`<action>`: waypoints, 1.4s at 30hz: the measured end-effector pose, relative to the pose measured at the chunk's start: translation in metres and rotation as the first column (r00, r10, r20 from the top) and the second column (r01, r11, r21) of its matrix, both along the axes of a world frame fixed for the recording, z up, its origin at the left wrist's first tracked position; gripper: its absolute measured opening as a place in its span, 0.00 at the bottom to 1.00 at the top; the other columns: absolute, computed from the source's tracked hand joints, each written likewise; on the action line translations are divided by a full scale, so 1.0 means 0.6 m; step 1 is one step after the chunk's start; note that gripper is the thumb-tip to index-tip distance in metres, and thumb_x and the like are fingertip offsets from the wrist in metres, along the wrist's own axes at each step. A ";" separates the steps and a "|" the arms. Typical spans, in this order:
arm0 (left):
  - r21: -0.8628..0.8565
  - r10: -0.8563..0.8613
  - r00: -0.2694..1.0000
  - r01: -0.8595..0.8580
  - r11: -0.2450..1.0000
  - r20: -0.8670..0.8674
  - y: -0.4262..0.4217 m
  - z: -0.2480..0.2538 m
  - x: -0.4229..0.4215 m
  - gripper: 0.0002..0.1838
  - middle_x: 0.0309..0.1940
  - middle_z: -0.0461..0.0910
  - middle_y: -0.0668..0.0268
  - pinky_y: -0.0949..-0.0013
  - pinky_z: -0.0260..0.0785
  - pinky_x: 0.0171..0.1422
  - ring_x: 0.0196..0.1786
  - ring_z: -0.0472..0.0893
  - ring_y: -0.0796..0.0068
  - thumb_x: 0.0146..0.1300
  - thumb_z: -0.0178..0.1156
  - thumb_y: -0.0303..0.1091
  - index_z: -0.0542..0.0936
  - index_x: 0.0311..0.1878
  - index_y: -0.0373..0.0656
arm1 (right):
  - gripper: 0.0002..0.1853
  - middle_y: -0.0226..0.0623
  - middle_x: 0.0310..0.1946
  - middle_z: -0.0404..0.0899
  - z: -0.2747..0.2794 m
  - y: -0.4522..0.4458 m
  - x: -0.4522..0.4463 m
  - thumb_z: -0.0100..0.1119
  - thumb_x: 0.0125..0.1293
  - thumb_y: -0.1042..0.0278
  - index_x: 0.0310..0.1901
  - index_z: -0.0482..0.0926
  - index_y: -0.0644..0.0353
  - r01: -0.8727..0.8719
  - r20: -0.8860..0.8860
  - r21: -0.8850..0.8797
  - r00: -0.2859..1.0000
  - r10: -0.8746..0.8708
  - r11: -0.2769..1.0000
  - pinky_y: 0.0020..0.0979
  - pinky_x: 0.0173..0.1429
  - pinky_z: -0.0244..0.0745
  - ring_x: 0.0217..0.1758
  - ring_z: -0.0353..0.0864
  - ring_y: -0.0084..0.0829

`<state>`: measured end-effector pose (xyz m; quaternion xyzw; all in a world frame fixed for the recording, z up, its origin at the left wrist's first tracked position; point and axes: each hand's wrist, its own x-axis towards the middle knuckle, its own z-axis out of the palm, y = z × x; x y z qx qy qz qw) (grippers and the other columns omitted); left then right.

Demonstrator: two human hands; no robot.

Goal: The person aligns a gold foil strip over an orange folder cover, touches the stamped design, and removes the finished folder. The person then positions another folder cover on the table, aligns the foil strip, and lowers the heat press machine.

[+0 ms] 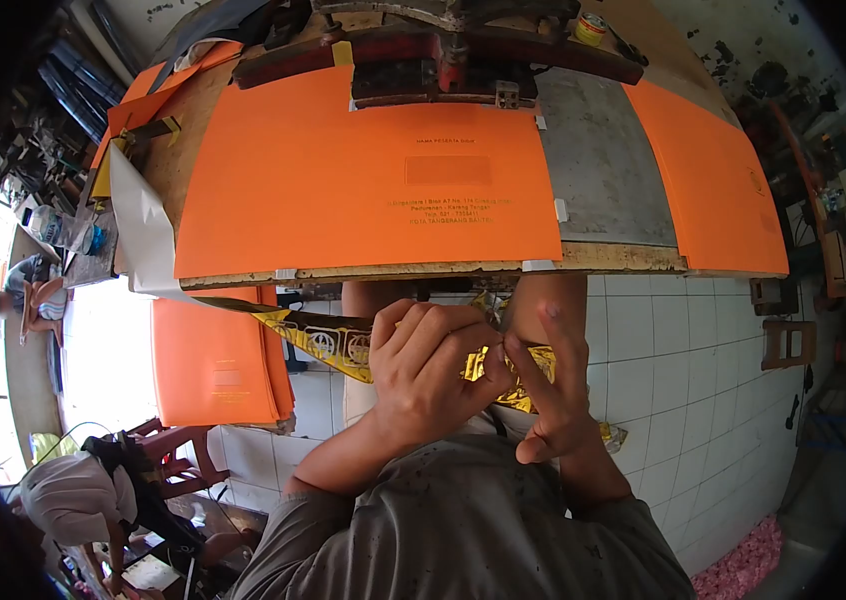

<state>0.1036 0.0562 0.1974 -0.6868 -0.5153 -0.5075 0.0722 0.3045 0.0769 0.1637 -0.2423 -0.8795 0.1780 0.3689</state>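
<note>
Above white tiles (668, 345), shiny gold foil (323, 346) shows pale outlines; my left hand (431, 370) is curled, grip unclear, right hand (558, 395) spread.

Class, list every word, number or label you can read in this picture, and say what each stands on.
"KOTA TANGERANG BANTEN": large orange sheet, bottom line.
"Telp. 021": same sheet, line above; later digits blurred.
Its other lines: too blurred to quote reliably.
Too small: print on lower orange stack, tin.
Gold foil strip: no readable words.
</note>
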 end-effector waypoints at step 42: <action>0.024 -0.015 0.999 0.014 1.000 0.036 0.003 -0.012 0.009 0.15 0.40 0.85 0.75 0.67 0.68 0.48 0.36 0.83 0.76 0.53 0.79 0.32 0.87 0.45 0.50 | 0.65 0.58 0.85 0.50 -0.013 -0.001 -0.021 0.04 0.71 0.16 0.79 0.62 0.74 -0.639 -0.729 -0.526 0.678 0.089 0.560 0.48 0.88 0.44 0.89 0.48 0.46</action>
